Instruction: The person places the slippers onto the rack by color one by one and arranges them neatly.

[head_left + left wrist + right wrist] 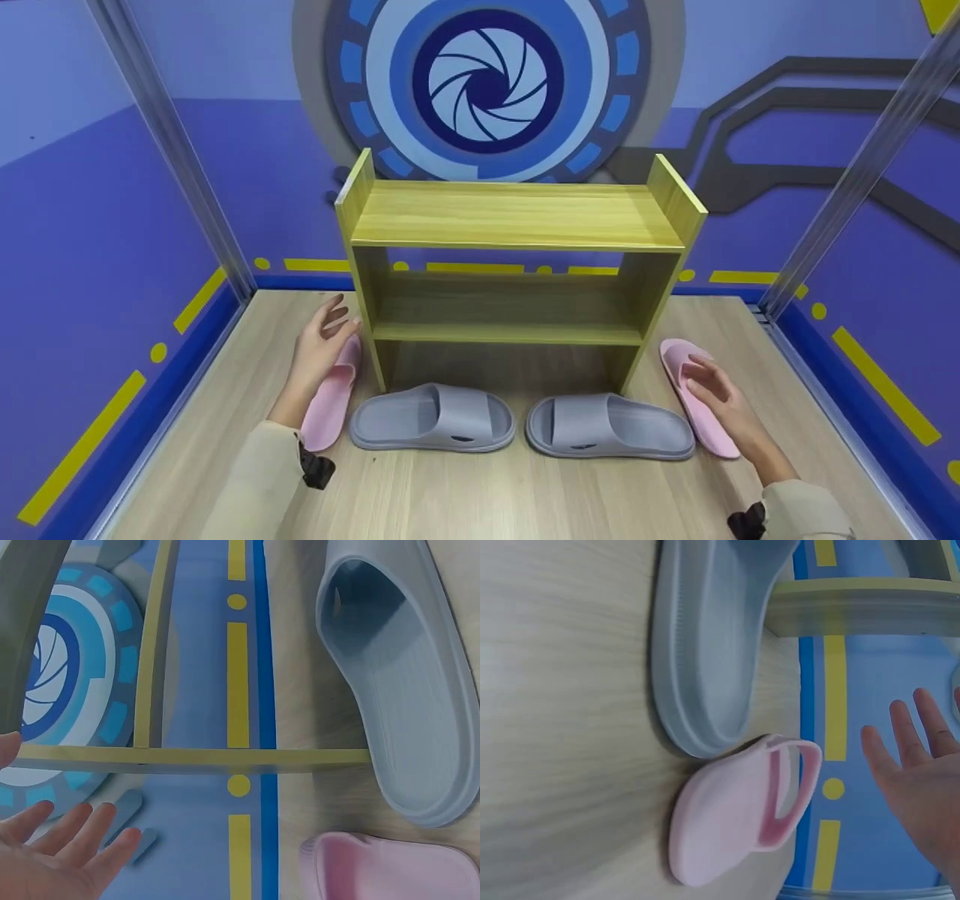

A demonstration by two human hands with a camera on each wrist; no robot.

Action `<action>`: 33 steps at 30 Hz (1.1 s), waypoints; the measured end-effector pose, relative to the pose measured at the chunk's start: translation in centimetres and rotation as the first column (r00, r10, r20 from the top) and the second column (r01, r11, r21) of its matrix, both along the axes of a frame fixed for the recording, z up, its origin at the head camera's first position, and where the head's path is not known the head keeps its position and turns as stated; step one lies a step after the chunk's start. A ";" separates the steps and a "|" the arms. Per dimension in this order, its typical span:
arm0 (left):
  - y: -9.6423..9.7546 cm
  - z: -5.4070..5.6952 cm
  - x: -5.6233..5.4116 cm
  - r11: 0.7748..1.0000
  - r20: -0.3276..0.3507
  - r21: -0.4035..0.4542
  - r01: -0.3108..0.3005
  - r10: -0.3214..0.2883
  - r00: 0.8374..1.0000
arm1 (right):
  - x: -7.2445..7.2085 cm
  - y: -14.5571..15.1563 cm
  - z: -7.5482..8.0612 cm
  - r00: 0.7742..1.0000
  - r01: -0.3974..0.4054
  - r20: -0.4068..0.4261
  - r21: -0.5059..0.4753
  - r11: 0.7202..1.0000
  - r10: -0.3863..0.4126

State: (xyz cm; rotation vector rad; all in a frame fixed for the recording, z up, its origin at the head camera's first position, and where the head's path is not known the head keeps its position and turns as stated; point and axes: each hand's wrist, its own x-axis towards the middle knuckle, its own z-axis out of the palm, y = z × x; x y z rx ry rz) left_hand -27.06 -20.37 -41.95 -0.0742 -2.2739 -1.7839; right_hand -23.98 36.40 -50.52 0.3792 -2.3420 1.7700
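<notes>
My left hand hovers over a pink slipper left of a small wooden shelf, its fingers relaxed and spread with nothing in them. In the left wrist view the left fingers are apart from everything. On the other side, my right hand is above a second pink slipper, also holding nothing. The right wrist view shows that hand with spread fingers and the pink slipper apart from it. Two grey slippers, one left and one right, lie sideways before the shelf.
The wooden shelf stands upright at the back middle, with a top board between two raised sides. Blue printed walls enclose the wood-grain floor on the left, back and right. Metal posts mark the corners.
</notes>
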 end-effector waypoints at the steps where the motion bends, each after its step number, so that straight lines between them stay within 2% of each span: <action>1: 0.0 0.1 0.0 1.000 0.002 -0.001 0.000 0.000 1.000 | 0.0 -0.2 -0.3 1.000 -0.005 -0.004 -0.007 1.000 0.004; 9: 0.4 0.8 -0.6 1.000 0.005 -0.018 -0.004 0.004 1.000 | -0.1 -1.4 -2.1 1.000 -0.017 0.004 -0.002 1.000 0.017; 16: 0.9 1.6 -0.9 0.999 -0.011 -0.006 -0.038 0.038 0.999 | -0.4 -1.7 -3.2 0.994 -0.055 0.095 0.089 0.995 0.046; 20: 1.1 1.9 -0.9 0.999 -0.014 -0.009 -0.041 0.041 0.999 | -0.5 -1.9 -3.7 0.991 -0.084 0.112 0.136 0.987 0.069; 29: 1.6 2.8 -1.2 0.999 -0.015 -0.028 -0.042 0.042 0.999 | -0.8 -2.6 -4.4 0.986 -0.125 0.143 0.260 0.957 0.090; 33: 1.7 3.2 -1.4 0.998 -0.013 -0.038 -0.049 0.048 0.999 | -0.8 -3.0 -4.6 0.988 -0.135 0.111 0.329 0.935 0.104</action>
